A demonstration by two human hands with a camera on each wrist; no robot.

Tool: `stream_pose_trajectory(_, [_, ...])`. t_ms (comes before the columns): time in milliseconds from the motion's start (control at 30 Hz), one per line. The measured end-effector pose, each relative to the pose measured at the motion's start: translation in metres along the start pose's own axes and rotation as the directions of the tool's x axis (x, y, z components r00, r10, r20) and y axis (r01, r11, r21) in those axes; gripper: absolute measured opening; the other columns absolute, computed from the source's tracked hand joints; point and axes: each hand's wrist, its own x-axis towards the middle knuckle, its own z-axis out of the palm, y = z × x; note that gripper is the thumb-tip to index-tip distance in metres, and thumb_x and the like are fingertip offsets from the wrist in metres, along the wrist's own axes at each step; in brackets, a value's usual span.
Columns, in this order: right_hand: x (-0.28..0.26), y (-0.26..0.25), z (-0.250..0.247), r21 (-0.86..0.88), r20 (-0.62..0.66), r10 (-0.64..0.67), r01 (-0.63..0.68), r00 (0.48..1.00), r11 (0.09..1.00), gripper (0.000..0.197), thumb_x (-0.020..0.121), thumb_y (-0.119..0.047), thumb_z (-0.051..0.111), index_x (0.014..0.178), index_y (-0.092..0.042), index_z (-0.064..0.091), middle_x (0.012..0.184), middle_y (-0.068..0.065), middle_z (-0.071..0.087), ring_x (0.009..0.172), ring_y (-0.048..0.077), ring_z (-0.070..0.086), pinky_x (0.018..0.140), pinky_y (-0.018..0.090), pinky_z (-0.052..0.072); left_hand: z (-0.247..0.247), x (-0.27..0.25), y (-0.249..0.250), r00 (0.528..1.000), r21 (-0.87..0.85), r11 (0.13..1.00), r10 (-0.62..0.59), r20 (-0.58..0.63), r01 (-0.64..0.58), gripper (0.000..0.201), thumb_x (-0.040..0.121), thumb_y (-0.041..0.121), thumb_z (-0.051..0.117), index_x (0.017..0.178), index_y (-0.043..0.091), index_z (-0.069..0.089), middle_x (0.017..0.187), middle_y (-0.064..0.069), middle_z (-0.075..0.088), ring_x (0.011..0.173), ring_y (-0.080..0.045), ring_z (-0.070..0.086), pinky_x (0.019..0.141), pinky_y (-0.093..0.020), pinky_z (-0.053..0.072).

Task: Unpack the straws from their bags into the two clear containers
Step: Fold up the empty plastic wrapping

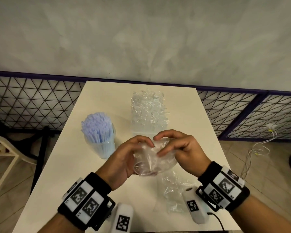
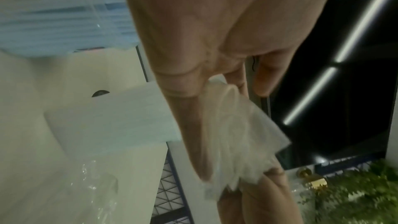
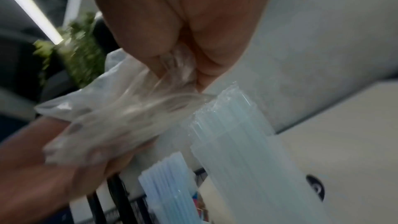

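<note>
Above the white table [image 1: 71,174], both hands hold a crumpled clear plastic bag [image 1: 151,160]; no straws show inside it. My left hand [image 1: 139,148] grips its left side, thumb on top. My right hand [image 1: 158,146] pinches the bag between thumb and fingers, and the right wrist view shows that pinch on the bag [image 3: 120,113] by the right hand [image 3: 178,67]. A clear container of blue straws [image 1: 98,132] stands upright to the left. Behind the hands stands a container of clear straws [image 1: 149,113]. In the left wrist view my left hand [image 2: 215,91] holds the bag [image 2: 237,142].
More crumpled clear plastic [image 1: 173,194] lies on the table near my right wrist. A black mesh fence [image 1: 32,101] runs behind the table below a grey wall. A white chair [image 1: 0,148] is on the left and a white cable [image 1: 259,148] lies on the floor to the right.
</note>
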Motion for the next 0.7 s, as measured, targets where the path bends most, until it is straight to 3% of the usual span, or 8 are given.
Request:
stream_pose_trajectory(133, [-0.003,0.002,-0.003,-0.296,0.148,-0.093,0.134,0.985,0.946,0.053,0.068,0.02,0.047,0.085,-0.017,0.081,0.121,0.001,0.06,0.11,0.018,0.059,0.093,0.027,0.048,0.005,0.005,-0.015,0.993,0.281,0.957,0.099,-0.063,-0.077,0.007,0.081,0.008,0.068,0.08,0.014,0.071,0.087,-0.006,0.067,0.079,-0.02,0.063,0.061,-0.028,0.048])
stream_pose_trajectory(233, [-0.01,0.007,-0.019,-0.331,0.252,0.059,0.028,0.966,0.943,0.046,0.079,0.009,0.061,0.102,-0.027,0.078,0.13,-0.007,0.055,0.112,0.017,0.053,0.092,0.023,0.044,-0.004,0.008,-0.028,0.994,0.407,0.913,0.041,-0.1,0.004,0.029,0.087,-0.012,0.059,0.077,0.011,0.075,0.092,-0.007,0.073,0.084,-0.019,0.069,0.067,-0.025,0.054])
stream_pose_trajectory(333, [-0.027,0.027,-0.04,-0.286,0.133,0.285,-0.238,0.949,0.928,0.051,0.082,-0.007,0.076,0.121,-0.038,0.064,0.13,-0.016,0.054,0.112,0.011,0.056,0.085,0.017,0.047,-0.023,0.013,-0.042,0.97,0.666,0.737,0.057,-0.236,0.119,0.049,0.085,-0.02,0.041,0.081,0.012,0.078,0.103,-0.003,0.067,0.085,-0.017,0.067,0.061,-0.012,0.052])
stream_pose_trajectory(400, [-0.042,0.054,-0.051,-0.389,-0.073,0.422,-0.415,0.904,0.822,0.05,0.084,-0.011,0.074,0.122,-0.038,0.056,0.125,-0.013,0.056,0.109,0.011,0.056,0.079,0.01,0.044,-0.038,0.016,-0.055,0.956,0.785,0.592,0.082,-0.283,0.182,0.056,0.086,-0.018,0.039,0.077,0.023,0.075,0.1,0.0,0.056,0.086,-0.016,0.062,0.061,-0.01,0.05])
stream_pose_trajectory(467, [-0.062,0.084,-0.061,-0.539,-0.282,0.561,-0.612,0.778,0.578,0.049,0.085,-0.019,0.073,0.129,-0.026,0.051,0.13,0.001,0.052,0.111,0.017,0.055,0.086,0.015,0.042,-0.05,0.019,-0.071,0.952,0.865,0.447,0.085,-0.295,0.228,0.063,0.088,-0.015,0.039,0.068,0.037,0.069,0.099,-0.002,0.051,0.094,-0.022,0.058,0.076,-0.016,0.049])
stream_pose_trajectory(567, [-0.09,0.117,-0.062,-0.54,-0.389,0.769,-0.801,0.508,0.257,0.075,0.08,-0.043,0.075,0.139,-0.016,0.037,0.14,0.012,0.041,0.12,0.029,0.053,0.099,0.037,0.046,-0.056,0.023,-0.087,0.931,0.86,0.395,0.031,-0.364,0.323,0.067,0.088,-0.014,0.038,0.062,0.04,0.068,0.106,-0.005,0.049,0.103,-0.023,0.054,0.094,-0.027,0.046])
stream_pose_trajectory(633, [-0.1,0.129,-0.056,-0.496,-0.373,0.832,-0.846,0.412,0.196,0.093,0.074,-0.052,0.079,0.143,-0.012,0.03,0.14,0.013,0.041,0.123,0.032,0.052,0.098,0.038,0.047,-0.053,0.027,-0.095,0.917,0.855,0.366,0.012,-0.4,0.368,0.063,0.089,-0.012,0.039,0.062,0.039,0.066,0.108,-0.004,0.047,0.108,-0.024,0.054,0.098,-0.03,0.046])
stream_pose_trajectory(700, [-0.105,0.138,-0.048,-0.463,-0.366,0.851,-0.867,0.378,0.185,0.098,0.071,-0.051,0.082,0.141,-0.01,0.028,0.136,0.014,0.049,0.121,0.032,0.054,0.096,0.038,0.049,-0.048,0.032,-0.1,0.905,0.85,0.342,-0.003,-0.425,0.4,0.056,0.09,-0.007,0.042,0.065,0.036,0.066,0.109,-0.002,0.046,0.108,-0.025,0.056,0.098,-0.03,0.046])
